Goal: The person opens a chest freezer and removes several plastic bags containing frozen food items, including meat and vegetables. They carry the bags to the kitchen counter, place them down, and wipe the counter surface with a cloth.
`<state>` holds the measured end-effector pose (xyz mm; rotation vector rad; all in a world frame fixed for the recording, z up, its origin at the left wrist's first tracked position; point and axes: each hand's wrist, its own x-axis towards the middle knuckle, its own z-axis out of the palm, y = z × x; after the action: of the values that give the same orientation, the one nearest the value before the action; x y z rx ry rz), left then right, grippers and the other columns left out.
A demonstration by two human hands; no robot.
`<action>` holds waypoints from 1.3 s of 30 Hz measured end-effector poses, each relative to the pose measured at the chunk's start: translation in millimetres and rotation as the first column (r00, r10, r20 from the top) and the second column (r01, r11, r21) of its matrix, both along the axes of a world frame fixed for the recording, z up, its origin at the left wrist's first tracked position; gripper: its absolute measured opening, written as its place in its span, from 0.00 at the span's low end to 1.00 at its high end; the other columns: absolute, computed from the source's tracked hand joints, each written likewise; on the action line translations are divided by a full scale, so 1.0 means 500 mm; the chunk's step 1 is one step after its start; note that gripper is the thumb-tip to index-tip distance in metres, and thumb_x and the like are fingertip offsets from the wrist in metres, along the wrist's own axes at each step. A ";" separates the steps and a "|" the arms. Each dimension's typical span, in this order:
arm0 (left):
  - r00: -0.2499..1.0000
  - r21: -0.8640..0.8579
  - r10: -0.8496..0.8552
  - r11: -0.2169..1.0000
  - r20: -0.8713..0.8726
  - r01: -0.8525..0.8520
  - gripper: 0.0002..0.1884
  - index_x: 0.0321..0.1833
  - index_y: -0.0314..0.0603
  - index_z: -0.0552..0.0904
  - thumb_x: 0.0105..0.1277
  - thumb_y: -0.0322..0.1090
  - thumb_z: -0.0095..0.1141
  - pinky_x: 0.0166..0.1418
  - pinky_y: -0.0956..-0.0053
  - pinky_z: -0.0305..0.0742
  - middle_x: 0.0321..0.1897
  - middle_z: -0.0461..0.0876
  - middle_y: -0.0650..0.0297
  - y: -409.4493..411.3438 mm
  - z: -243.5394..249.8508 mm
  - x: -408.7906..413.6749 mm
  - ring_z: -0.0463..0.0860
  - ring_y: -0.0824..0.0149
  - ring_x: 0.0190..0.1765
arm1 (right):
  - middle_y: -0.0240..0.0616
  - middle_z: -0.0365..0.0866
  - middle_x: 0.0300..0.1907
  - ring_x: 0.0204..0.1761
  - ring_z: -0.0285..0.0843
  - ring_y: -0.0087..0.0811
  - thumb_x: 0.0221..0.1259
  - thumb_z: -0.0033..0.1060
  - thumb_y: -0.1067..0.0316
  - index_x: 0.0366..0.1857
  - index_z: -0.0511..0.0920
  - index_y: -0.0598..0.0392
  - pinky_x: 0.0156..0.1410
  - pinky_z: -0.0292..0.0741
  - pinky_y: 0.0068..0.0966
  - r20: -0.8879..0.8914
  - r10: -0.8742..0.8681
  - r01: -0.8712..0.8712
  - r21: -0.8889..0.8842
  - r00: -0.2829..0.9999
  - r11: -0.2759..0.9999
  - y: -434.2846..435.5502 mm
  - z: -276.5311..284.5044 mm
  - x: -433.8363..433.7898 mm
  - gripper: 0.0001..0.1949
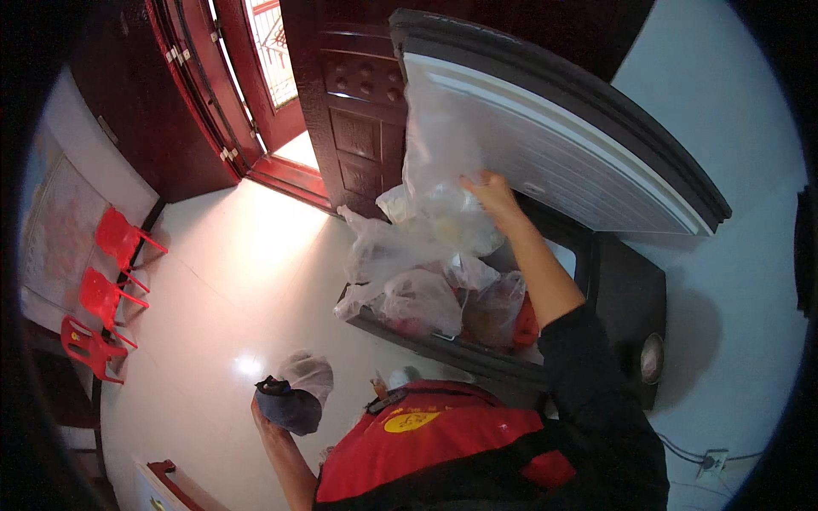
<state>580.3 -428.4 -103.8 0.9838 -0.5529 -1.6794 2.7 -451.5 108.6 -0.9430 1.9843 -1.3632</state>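
Observation:
A dark chest freezer (441,351) stands before me with its lid (549,128) raised. Clear plastic bags (422,297) with contents I cannot make out fill it and bulge over its left rim. My right hand (492,191) grips a large translucent plastic bag (441,134) above the freezer, in front of the lid's inner side. Red items (525,326) show low among the bags. Away to the left, over the floor, my left hand (268,415) holds a dark cloth-like bundle (293,409), its fingers mostly hidden. A thin clear bag (310,373) is beside the bundle.
Behind the freezer is a dark red panelled door (358,121), near a lit doorway. Small red plastic chairs (99,294) line the left wall. A wall socket (712,461) with cables is at the lower right. Part of a framed piece (160,485) shows at lower left.

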 end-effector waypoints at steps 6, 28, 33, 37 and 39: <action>0.968 0.253 0.060 0.967 -0.243 0.004 0.13 0.37 0.34 0.77 0.65 0.36 0.41 0.39 0.65 0.78 0.29 0.80 0.54 0.005 0.042 -0.016 0.80 0.58 0.32 | 0.42 0.76 0.44 0.45 0.74 0.32 0.53 0.60 0.67 0.50 0.72 0.63 0.46 0.73 0.27 0.439 -0.275 0.449 -0.363 0.855 0.817 0.199 0.009 -0.082 0.20; 0.986 0.081 -0.165 0.983 -0.013 0.165 0.09 0.42 0.35 0.73 0.65 0.32 0.42 0.39 0.73 0.77 0.33 0.77 0.58 -0.034 0.065 -0.013 0.78 0.63 0.33 | 0.41 0.76 0.40 0.41 0.74 0.31 0.55 0.58 0.52 0.47 0.72 0.60 0.37 0.72 0.28 0.165 -0.505 0.325 0.591 0.847 0.739 0.702 -0.415 -0.092 0.23; 0.878 -0.021 -0.192 0.974 0.439 0.224 0.08 0.43 0.37 0.73 0.65 0.31 0.43 0.38 0.73 0.76 0.31 0.78 0.59 -0.030 0.057 0.028 0.78 0.65 0.33 | 0.51 0.75 0.46 0.51 0.73 0.42 0.53 0.57 0.49 0.48 0.73 0.61 0.55 0.69 0.35 -0.378 0.409 0.095 0.820 0.831 0.564 0.487 -0.019 0.047 0.26; 0.991 0.201 -0.104 0.972 -0.082 0.118 0.10 0.43 0.36 0.73 0.66 0.35 0.43 0.39 0.73 0.77 0.32 0.78 0.58 0.023 0.209 -0.074 0.78 0.64 0.34 | 0.53 0.51 0.65 0.66 0.52 0.48 0.36 0.72 0.51 0.64 0.54 0.54 0.69 0.50 0.43 -0.607 0.404 -0.266 0.309 0.684 0.913 0.326 0.014 0.200 0.48; 0.989 0.207 -0.060 0.974 -0.133 0.087 0.10 0.42 0.35 0.73 0.66 0.34 0.43 0.40 0.74 0.76 0.31 0.78 0.58 0.025 0.214 -0.088 0.78 0.64 0.34 | 0.56 0.42 0.67 0.68 0.44 0.50 0.33 0.74 0.50 0.66 0.50 0.53 0.70 0.43 0.49 -0.690 0.420 -0.363 0.238 0.590 0.901 0.272 -0.003 0.289 0.52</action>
<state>536.0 -415.7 3.2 1.0103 -0.3336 -1.8818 147.5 -315.5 107.2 -1.9951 2.1203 -0.6768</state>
